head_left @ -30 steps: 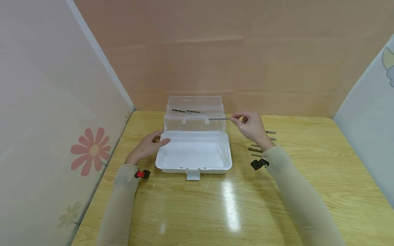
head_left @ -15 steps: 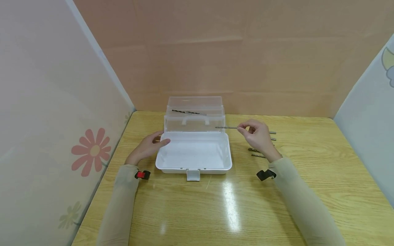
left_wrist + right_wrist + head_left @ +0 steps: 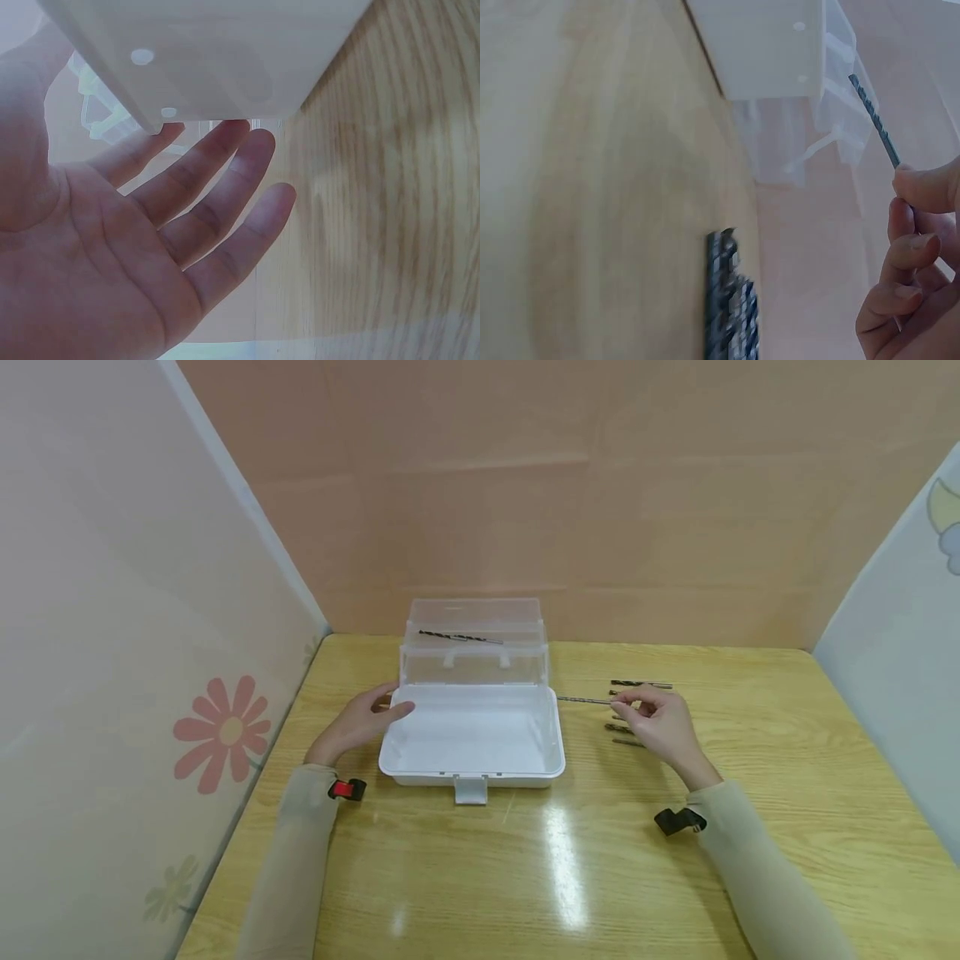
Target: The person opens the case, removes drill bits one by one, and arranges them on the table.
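Note:
A thin drill bit [image 3: 584, 699] is pinched between the thumb and forefinger of my right hand [image 3: 660, 724], pointing left toward the white toolbox [image 3: 472, 774]. In the right wrist view, the bit [image 3: 875, 121] slants up from the fingertips. My left hand [image 3: 362, 720] rests at the toolbox's left rim, thumb over the edge. The left wrist view has its fingers [image 3: 225, 196] spread and fairly straight beside the box's end wall. Two dark drill bits [image 3: 461, 637] lie in the raised clear trays behind the box.
Several drill bits lie on the wooden table [image 3: 787, 760] around and below my right hand, among them one dark bit [image 3: 641, 683] at the back. The open latch [image 3: 471, 790] hangs off the toolbox's front. A tan backdrop [image 3: 570, 493] stands behind the table, with pale walls at both sides.
My right hand has moved right and nearer, carrying the drill bit away from the trays toward the bits on the table. My left hand stays at the toolbox.

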Available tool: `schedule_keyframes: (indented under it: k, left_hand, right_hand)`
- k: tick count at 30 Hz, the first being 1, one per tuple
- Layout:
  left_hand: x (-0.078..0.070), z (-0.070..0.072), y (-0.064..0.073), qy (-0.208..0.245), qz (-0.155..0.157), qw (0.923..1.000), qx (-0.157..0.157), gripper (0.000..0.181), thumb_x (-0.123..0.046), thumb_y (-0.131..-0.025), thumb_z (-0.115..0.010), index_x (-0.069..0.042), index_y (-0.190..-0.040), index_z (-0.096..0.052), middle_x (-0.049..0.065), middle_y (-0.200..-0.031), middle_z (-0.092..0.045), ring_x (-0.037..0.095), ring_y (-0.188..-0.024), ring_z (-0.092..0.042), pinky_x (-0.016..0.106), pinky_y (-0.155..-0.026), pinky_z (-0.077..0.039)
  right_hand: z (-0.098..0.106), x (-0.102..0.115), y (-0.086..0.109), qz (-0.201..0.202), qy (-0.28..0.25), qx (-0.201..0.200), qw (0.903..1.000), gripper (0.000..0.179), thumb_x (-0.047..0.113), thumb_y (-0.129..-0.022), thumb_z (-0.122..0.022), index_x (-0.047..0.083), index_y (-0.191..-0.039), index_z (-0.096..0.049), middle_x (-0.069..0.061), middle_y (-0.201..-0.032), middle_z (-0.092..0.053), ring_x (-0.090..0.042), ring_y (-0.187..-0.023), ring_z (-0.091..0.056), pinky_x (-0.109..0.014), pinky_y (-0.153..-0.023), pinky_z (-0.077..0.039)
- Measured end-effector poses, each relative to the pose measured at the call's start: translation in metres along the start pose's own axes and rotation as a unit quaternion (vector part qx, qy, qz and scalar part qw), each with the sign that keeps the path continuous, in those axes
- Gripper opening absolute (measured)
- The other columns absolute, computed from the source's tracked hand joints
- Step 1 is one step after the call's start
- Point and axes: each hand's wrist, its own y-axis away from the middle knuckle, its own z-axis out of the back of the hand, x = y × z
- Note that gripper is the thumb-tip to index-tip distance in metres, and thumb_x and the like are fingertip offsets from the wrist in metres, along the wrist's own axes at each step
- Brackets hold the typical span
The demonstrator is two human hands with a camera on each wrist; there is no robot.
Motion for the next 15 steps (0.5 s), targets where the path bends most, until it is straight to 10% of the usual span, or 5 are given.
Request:
schedule_keyframes:
  k: [15]
  left_hand:
    - [0.002, 0.001, -0.001, -0.003, -0.002, 1.0, 0.0, 0.091, -0.071, -0.1, -0.058, -0.021, -0.171, -0.029, 0.023, -0.169, -0.037, 0.046, -0.152, -0.042, 0.065, -0.119, -0.043]
  right_hand:
    - [0.016, -0.037, 0.035, -0.041, 0.033, 0.01, 0.9986, 0.019, 0.022, -0.102, -0.075, 0.006, -0.107, -0.083, -0.004, -0.101, -0.079, -0.001, -0.068, -0.054, -0.019, -0.061, -0.045]
